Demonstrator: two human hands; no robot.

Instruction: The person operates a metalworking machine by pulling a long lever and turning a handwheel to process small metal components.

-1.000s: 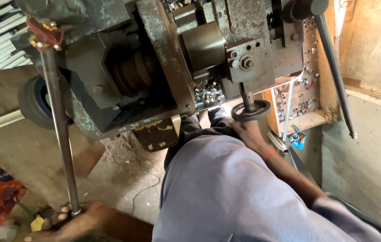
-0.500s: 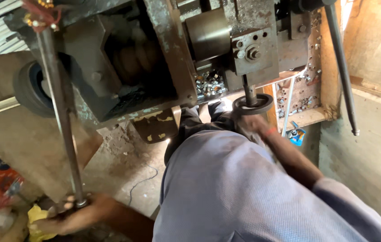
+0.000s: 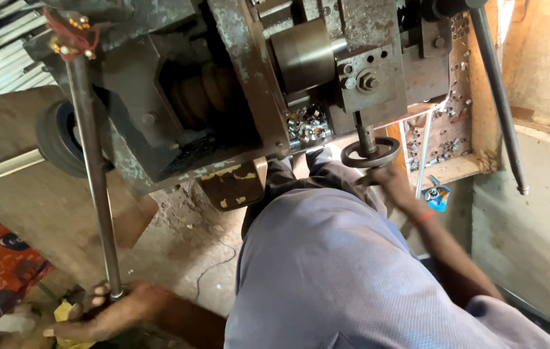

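Looking down from the head cam at an old lathe-type machine (image 3: 223,97), pretty worn, all grey cast metal with chipped paint and oily grime. Left hand (image 3: 110,313) is down low, fingers wrapped around the bottom end of a long steel lever rod (image 3: 94,174); the rod runs up to a pivot on the machine's top corner where a bit of red cord is tied, so gripping it at the far end probably gives the most leverage. Right hand (image 3: 394,181) is reaching up to a small round handwheel (image 3: 370,154) hanging under a square block with a hex bolt, fingers closed on its lower rim as far as I can tell, though the grip is partly hidden behind the wheel. There's a thin red band on that wrist. Both arms are spread wide because the two controls sit at opposite ends of the machine. Between them is a smooth, dull cylindrical steel drum (image 3: 304,55), and just under it a tray full of small shiny nuts (image 3: 307,126), likely finished or waiting parts kept close. More loose nuts lie on a wooden shelf (image 3: 456,139) to the right. A second long rod (image 3: 498,97) hangs free there, nobody touching it. The person's grey-blue trousers (image 3: 339,271) fill the lower middle of the view, over a dusty concrete floor (image 3: 184,258).
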